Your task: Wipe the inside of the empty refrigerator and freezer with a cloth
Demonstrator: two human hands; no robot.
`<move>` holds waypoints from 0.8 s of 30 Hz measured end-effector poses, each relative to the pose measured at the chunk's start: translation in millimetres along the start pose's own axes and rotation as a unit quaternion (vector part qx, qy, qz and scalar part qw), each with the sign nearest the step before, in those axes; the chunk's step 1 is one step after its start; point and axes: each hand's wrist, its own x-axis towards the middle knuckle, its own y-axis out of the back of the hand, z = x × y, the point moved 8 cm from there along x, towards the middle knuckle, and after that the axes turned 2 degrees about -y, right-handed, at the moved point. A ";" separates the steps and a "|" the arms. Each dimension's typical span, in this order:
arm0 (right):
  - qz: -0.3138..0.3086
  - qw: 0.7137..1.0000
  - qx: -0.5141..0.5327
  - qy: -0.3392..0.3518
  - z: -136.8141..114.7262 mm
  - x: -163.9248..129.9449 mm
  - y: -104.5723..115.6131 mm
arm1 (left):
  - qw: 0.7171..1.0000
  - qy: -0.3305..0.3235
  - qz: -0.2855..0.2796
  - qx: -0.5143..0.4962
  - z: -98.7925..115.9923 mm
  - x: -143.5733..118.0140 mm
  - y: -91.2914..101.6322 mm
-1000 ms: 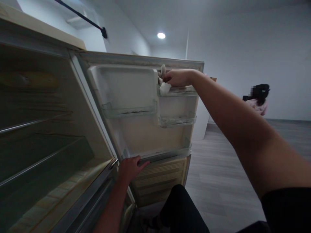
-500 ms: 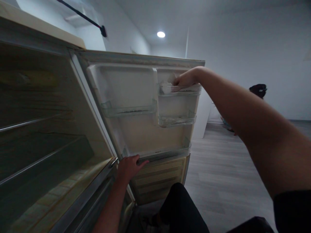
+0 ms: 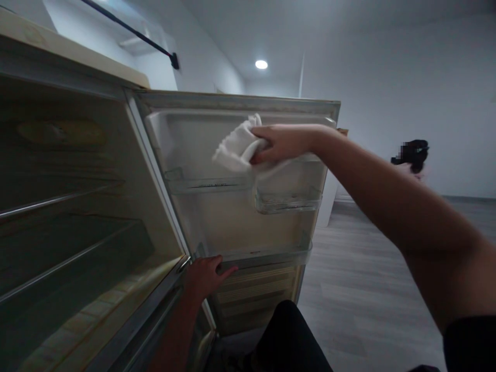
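Observation:
The fridge door [image 3: 232, 217] stands open in front of me, its inner side with clear plastic shelves facing me. My right hand [image 3: 282, 143] grips a white cloth [image 3: 237, 145] and holds it against the divider between the upper left compartment and the upper right door shelf [image 3: 289, 200]. My left hand [image 3: 204, 276] rests on the bottom edge of the door, fingers curled on the lowest door shelf [image 3: 267, 252].
The fridge's interior [image 3: 73, 227] with wire shelves fills the left. A dark rod [image 3: 132, 32] runs along the wall above. A person [image 3: 413, 155] is at the far right by the wall, on a grey wood floor [image 3: 360, 289]. My dark-clothed knee [image 3: 287, 336] is below.
My right hand has pulled the cloth out of the upper right shelf and moved it left onto the divider. The left hand has stayed put. The person in the background has shifted.

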 end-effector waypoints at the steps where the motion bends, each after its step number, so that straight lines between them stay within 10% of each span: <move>1: 0.014 0.999 -0.044 0.001 -9.9 -0.3 -4.5 | 1.000 -0.002 0.002 0.000 -0.1 0.0 -0.4; 5: 0.052 0.991 -0.121 -0.017 -13.7 -7.9 -17.7 | 1.000 -0.007 0.005 0.001 1.0 0.6 -0.4; 16: 0.044 0.968 -0.226 -0.103 80.8 -61.3 -19.8 | 1.000 -0.007 0.008 0.013 7.8 5.7 0.9; 24: 0.162 0.949 -0.243 -0.117 76.8 -55.2 -32.3 | 0.999 -0.004 0.037 0.026 9.9 10.4 -0.3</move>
